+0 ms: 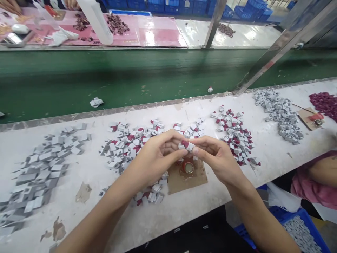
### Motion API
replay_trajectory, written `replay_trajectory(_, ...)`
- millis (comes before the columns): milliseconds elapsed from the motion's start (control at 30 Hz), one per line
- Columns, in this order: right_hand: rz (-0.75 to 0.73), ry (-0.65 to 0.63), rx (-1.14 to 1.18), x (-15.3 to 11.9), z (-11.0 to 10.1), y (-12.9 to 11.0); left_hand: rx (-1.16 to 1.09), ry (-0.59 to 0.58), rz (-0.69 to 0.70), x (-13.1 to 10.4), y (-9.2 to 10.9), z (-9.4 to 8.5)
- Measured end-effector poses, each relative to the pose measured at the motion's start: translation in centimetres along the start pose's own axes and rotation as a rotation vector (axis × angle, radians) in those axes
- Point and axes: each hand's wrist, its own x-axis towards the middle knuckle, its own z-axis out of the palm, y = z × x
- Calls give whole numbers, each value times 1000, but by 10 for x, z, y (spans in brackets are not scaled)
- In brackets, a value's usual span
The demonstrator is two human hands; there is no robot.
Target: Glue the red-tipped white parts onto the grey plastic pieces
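Between the fingertips of both hands is a small grey and dark-red plastic piece (pixel 187 145), raised above the bench. My left hand (pixel 164 147) pinches its left end, and my right hand (pixel 214 154) grips the right end. Under them lies a cardboard square (pixel 175 181) bearing a bottle cap (pixel 189 168) with reddish stuff around it. A pile of grey and red pieces (pixel 123 144) spreads left of my hands. Another pile of such pieces (pixel 237 137) lies to the right. Plain grey blocks (pixel 39 172) are heaped at far left.
A green conveyor belt (pixel 147 77) runs behind the bench, with a few loose pieces on it. Metal posts (pixel 273 52) rise at the right. Farther right are more grey parts (pixel 279 116) and dark-red parts (pixel 325 103). Another person's arm (pixel 323 172) is at the right edge.
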Motion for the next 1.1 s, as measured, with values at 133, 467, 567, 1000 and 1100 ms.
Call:
replay_trajectory(133, -16, 129, -349, 13, -28, 1, 177, 112, 37, 25, 6, -19)
replay_trajectory(467, -67, 517, -1034, 98, -126, -9, 303, 687, -181, 124, -19, -142)
replay_trajectory(567, -55, 497, -1088, 145, -121, -8, 285, 705, -290, 143, -28, -158)
replay_trajectory(1000, -39, 440, -983, 231, -49, -11, 361, 666, -465, 127, -42, -173)
replay_trajectory(1100, -37, 318, -877, 184, -35, -18, 362, 657, -440, 123, -49, -177)
